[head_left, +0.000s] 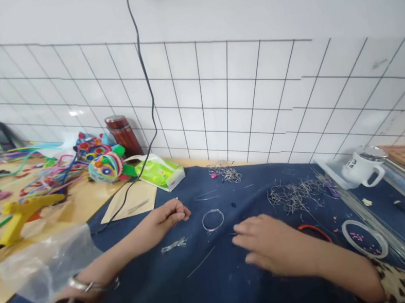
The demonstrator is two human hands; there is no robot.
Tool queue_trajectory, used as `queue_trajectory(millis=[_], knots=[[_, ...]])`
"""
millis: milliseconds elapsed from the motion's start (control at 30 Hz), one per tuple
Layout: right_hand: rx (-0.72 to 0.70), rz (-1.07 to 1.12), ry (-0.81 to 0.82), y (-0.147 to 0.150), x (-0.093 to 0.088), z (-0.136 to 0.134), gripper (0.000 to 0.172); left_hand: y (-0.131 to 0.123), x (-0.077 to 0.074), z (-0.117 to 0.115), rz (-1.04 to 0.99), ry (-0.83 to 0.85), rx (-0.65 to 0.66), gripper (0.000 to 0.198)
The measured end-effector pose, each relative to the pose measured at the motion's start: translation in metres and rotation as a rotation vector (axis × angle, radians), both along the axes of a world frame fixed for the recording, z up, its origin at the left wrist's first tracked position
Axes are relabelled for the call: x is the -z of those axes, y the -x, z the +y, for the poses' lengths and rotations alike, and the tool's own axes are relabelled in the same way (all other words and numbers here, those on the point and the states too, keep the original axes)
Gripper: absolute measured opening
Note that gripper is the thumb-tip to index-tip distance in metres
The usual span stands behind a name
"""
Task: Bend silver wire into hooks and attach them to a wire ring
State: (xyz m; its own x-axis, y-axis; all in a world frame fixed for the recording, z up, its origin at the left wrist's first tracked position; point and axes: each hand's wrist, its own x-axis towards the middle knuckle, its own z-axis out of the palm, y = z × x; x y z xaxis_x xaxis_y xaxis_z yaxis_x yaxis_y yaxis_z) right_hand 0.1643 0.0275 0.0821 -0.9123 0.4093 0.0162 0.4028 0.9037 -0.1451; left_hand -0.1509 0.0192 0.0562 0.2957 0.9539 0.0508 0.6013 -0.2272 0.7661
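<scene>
My left hand (167,216) is closed, its fingers pressed together above the dark blue cloth (164,289). Whatever it may hold is too small to make out. To the right of it lies a thin silvery wire ring (213,220) with a small pinkish spot on its lower edge. My right hand (266,244) hovers low over the cloth, fingers apart, and nothing shows in its grip. Below my left hand rests a little bundle of short wires (174,245). A single straight wire (201,262) lies between the hands.
Tangled wire pieces (296,195) and long straight wires (386,228) lie on the right, near a round dish (382,244) with pink bits and a white mug (360,170). On the left are a yellow glue gun (21,212), a plastic bag (50,264) and a green tissue pack (159,172).
</scene>
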Motion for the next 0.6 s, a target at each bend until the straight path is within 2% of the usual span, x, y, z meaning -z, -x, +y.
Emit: queue_trajectory(millis=[67,133,233,300,433,600], knots=[[0.145,0.006,-0.060,-0.007,0.001,0.043,0.032,0.003,0.002,0.036,0.129,-0.060,-0.076,0.017],[0.384,-0.010,-0.085,-0.013,0.009,0.091,0.031,0.002,0.008,0.074,0.223,-0.090,-0.181,0.016],[0.505,-0.040,-0.103,-0.019,0.023,0.155,0.027,-0.002,0.019,0.126,0.271,-0.073,-0.249,0.019],[0.568,-0.062,-0.113,-0.019,0.033,0.188,0.024,-0.004,0.024,0.155,0.308,-0.060,-0.286,0.021],[0.664,-0.102,-0.127,-0.018,0.050,0.230,0.030,0.000,0.030,0.197,0.410,-0.045,-0.341,0.031],[0.716,-0.143,-0.134,-0.015,0.065,0.261,0.031,0.013,0.036,0.226,0.565,-0.013,-0.372,0.032]])
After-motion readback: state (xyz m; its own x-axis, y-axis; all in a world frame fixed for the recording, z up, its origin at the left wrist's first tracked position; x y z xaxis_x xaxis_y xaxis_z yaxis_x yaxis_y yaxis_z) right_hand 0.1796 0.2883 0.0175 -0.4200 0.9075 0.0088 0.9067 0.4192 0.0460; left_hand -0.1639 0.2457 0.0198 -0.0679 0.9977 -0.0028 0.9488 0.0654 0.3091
